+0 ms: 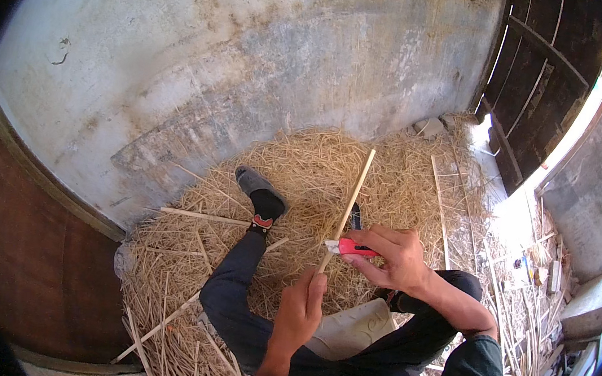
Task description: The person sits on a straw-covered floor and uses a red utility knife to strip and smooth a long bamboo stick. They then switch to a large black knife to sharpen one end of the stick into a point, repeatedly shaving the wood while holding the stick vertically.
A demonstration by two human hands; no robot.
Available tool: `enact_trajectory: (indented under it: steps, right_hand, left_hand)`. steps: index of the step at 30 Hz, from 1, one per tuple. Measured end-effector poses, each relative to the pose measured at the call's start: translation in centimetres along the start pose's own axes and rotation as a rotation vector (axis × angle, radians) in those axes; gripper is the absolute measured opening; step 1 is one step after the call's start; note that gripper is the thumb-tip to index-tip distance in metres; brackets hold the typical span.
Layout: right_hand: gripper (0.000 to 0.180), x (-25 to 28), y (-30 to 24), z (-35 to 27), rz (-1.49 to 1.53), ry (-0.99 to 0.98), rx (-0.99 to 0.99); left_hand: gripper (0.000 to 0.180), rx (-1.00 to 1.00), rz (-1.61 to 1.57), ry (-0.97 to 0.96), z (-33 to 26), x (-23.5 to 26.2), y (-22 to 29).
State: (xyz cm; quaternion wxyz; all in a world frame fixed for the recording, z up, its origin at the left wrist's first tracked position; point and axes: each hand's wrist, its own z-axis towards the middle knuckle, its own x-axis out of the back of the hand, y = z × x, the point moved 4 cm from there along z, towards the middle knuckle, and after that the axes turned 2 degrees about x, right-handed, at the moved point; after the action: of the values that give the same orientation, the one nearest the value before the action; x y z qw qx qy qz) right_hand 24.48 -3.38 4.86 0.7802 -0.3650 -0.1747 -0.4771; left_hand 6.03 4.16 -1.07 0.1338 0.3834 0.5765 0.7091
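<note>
My left hand (pixel 300 305) is closed around the lower end of a thin pale wooden strip (pixel 356 192), which slants up and slightly right, away from me. In my right hand (pixel 397 257) is a red utility knife (pixel 355 248), gripped between thumb and fingers. Its blade end meets the strip, or lies just over it, a little above my left fist. Between my legs, under my forearms, is a pale sheet or sack-like piece (pixel 352 331), partly hidden.
Straw-like shavings (pixel 317 168) cover the floor around my legs. Loose strips (pixel 204 216) lie to the left, and more strips (pixel 512 324) to the right. A stained wall (pixel 292 49) stands ahead; a dark plank door (pixel 544 66) is at upper right, a brown panel (pixel 28 234) at left.
</note>
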Motion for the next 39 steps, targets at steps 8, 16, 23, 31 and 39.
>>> enact_trajectory:
  steps: [8, 16, 23, 31, 39]
  right_hand:
    - [0.030, 0.7, -1.1, 0.1, -0.048, -0.039, -0.055]
    - [0.025, 0.8, -0.3, 0.1, -0.074, -0.032, -0.132]
    - [0.024, 6.2, 8.0, 1.3, -0.201, 0.334, -0.443]
    - [0.023, 3.0, 4.3, 0.2, 0.079, 0.099, -0.306]
    - [0.025, -0.4, 0.1, -0.1, 0.010, -0.056, -0.076]
  left_hand:
    - [0.032, -0.022, 0.191, 0.103, -0.1, -0.2, 2.1]
    - [0.032, -0.048, 0.248, 0.135, 0.2, -0.5, 0.8]
    - [0.032, 0.028, 0.266, -0.002, -3.2, -1.7, -0.9]
    - [0.035, 0.061, 0.248, 0.096, -1.4, 0.4, -0.5]
    - [0.033, -0.015, 0.229, 0.132, -0.6, 0.5, 0.8]
